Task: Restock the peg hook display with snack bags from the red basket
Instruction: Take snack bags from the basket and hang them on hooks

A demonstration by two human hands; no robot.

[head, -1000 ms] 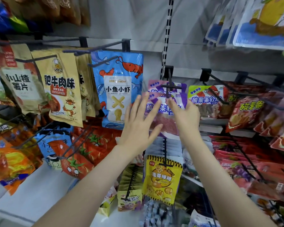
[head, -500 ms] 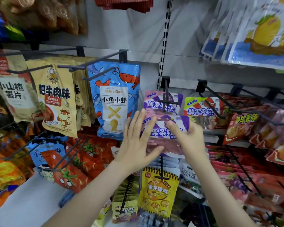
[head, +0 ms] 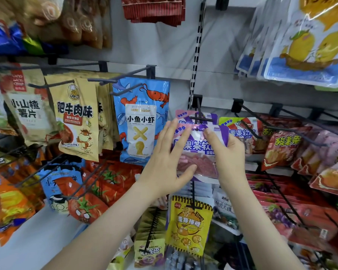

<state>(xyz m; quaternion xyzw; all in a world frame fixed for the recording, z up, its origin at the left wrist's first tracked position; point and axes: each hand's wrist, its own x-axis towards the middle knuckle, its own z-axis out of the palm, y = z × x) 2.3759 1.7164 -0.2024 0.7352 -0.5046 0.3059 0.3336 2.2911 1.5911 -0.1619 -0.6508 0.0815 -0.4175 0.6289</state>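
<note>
The right hand pinches the purple bag by its top edge, just under the hook tip. The left hand, fingers straight, steadies it. Align the hole, then push back.

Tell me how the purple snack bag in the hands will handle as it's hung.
Probably floppy: the purple snack bag looks like thin film, creased at the top where the right hand pinches it. Likely light, since fingers alone hold it. Possibly slippery, given its glossy glare.
</note>
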